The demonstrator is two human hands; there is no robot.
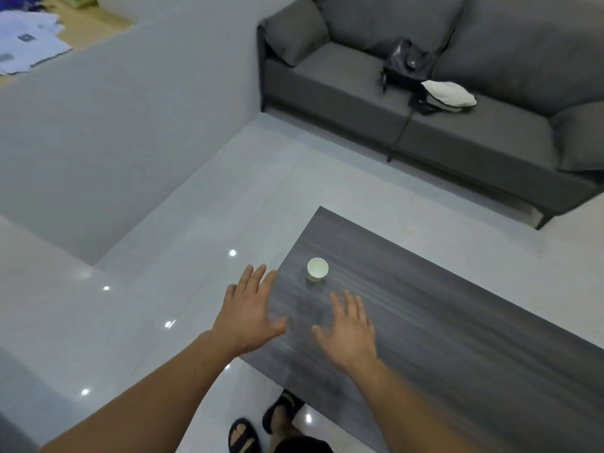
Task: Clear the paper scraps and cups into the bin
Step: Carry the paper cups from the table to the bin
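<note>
White cup (317, 269) upright near bench (457, 338) edge. Reach step: left hand (248, 308), right hand (349, 331) short of it, fingers (258, 276) apart, empty. Next: grip cup.

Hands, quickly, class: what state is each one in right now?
Left hand: open, fingers spread, holding nothing.
Right hand: open, fingers spread, holding nothing, short of the small white paper cup.

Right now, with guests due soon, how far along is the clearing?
Done: no paper scraps show on the table. In hand: nothing; left hand and right hand hover open near the cup. Left: that cup stands upright on the table; no bin is in view.
</note>
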